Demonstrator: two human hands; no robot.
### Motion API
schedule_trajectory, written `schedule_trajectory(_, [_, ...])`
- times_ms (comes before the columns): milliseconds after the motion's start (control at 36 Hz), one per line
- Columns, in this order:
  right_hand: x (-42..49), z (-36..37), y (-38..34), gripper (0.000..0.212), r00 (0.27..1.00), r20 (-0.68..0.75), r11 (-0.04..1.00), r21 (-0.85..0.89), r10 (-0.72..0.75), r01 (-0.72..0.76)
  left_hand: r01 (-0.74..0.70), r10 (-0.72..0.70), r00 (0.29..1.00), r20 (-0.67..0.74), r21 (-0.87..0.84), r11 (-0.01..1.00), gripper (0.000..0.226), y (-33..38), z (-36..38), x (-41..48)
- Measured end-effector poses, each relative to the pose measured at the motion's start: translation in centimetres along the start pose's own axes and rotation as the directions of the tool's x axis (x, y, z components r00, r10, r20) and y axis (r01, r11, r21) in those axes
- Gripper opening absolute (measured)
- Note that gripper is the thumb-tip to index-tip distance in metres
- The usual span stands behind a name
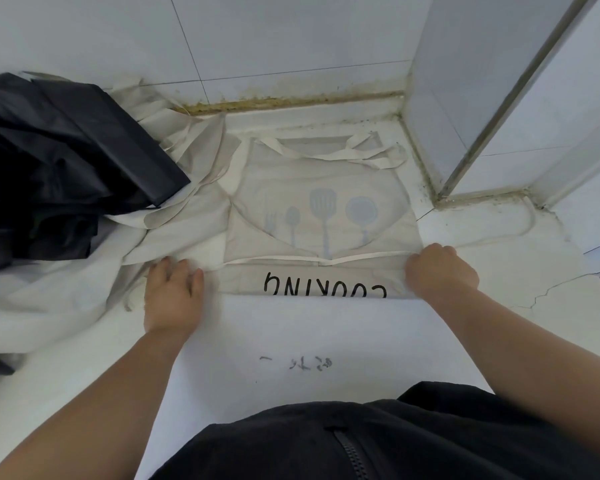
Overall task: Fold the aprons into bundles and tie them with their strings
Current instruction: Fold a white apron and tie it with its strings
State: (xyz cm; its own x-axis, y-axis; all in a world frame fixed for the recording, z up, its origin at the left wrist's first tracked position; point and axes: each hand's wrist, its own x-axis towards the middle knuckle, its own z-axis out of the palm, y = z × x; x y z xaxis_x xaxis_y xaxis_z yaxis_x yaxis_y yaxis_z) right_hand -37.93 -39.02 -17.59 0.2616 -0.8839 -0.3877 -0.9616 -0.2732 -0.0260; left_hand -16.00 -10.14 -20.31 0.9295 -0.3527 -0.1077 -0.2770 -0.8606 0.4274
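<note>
A cream apron [321, 188] lies flat on the white counter, its utensil print showing faintly through the cloth. Its near edge is turned over into a narrow fold that reads "COOKING" [324, 287] in black. My left hand [172, 294] rests at the left end of that fold, fingers spread on the cloth. The fold's right end is pinched in my right hand [439, 270]. A cream string [317, 259] runs across just above the fold. More strings [371, 155] loop at the apron's far edge.
A heap of cream aprons [49, 299] lies at the left, with dark navy aprons [59, 171] piled on it. The tiled wall [291, 46] is behind. A tiled column and metal frame [492, 133] stand at the right. The counter [291, 341] near me has faint writing.
</note>
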Motion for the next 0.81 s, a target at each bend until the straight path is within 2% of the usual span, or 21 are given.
schedule_trajectory(83, [-0.6, -0.3, 0.1, 0.033, 0.993, -0.112, 0.999, -0.004, -0.036, 0.036, -0.108, 0.104, 0.99, -0.099, -0.037, 0.994, 0.036, 1.1, -0.1, -0.3])
schedule_trajectory(167, [-1.5, -0.8, 0.0, 0.031, 0.951, -0.212, 0.974, -0.03, -0.224, 0.223, -0.248, 0.242, 0.964, -0.109, -0.046, 0.968, 0.044, 2.6, 0.0, -0.8])
schedule_trajectory(250, [-2.4, -0.6, -0.1, 0.036, 0.854, -0.142, 0.861, 0.022, -0.501, 0.509, -0.454, 0.452, 0.891, -0.044, -0.091, 0.886, 0.049, 3.8, 0.3, -1.3])
schedule_trajectory(333, [-3.2, -0.2, -0.2, 0.035, 0.766, -0.007, 0.765, 0.057, -0.643, 0.642, -0.651, 0.652, 0.758, 0.036, -0.034, 0.758, 0.043, 4.2, 1.1, -1.5])
schedule_trajectory(361, [-3.3, 0.0, -0.1, 0.039, 0.751, 0.039, 0.752, 0.043, -0.659, 0.657, -0.666, 0.664, 0.743, 0.081, -0.013, 0.746, 0.047, 4.2, 1.3, -1.6])
schedule_trajectory(472, [-2.9, -0.3, 0.1, 0.054, 0.706, 0.16, 0.703, -0.087, -0.69, 0.706, -0.599, 0.571, 0.779, 0.259, 0.041, 0.799, 0.077, 4.3, 1.0, -1.8])
schedule_trajectory(528, [-2.5, -0.6, 0.0, 0.042, 0.68, 0.179, 0.651, -0.195, -0.712, 0.733, -0.6, 0.552, 0.777, 0.303, 0.089, 0.795, 0.087, 4.2, 0.8, -1.6])
schedule_trajectory(611, [-2.4, -0.8, -0.2, 0.025, 0.665, 0.136, 0.633, -0.216, -0.735, 0.744, -0.593, 0.542, 0.782, 0.308, 0.099, 0.799, 0.088, 4.4, 0.5, -1.3])
schedule_trajectory(667, [-2.5, -1.3, -0.2, 0.018, 0.692, 0.09, 0.678, -0.142, -0.717, 0.721, -0.603, 0.551, 0.773, 0.315, 0.095, 0.792, 0.08, 4.6, 0.2, -0.9])
schedule_trajectory(722, [-2.4, -1.7, -0.2, 0.018, 0.737, 0.051, 0.736, -0.049, -0.674, 0.675, -0.597, 0.549, 0.774, 0.315, 0.077, 0.798, 0.057, 4.9, -0.2, -0.2])
schedule_trajectory(806, [-2.0, -2.2, -0.4, 0.02, 0.781, 0.043, 0.781, -0.021, -0.623, 0.624, -0.402, 0.408, 0.852, 0.329, -0.089, 0.911, 0.019, 5.5, -1.0, 0.6])
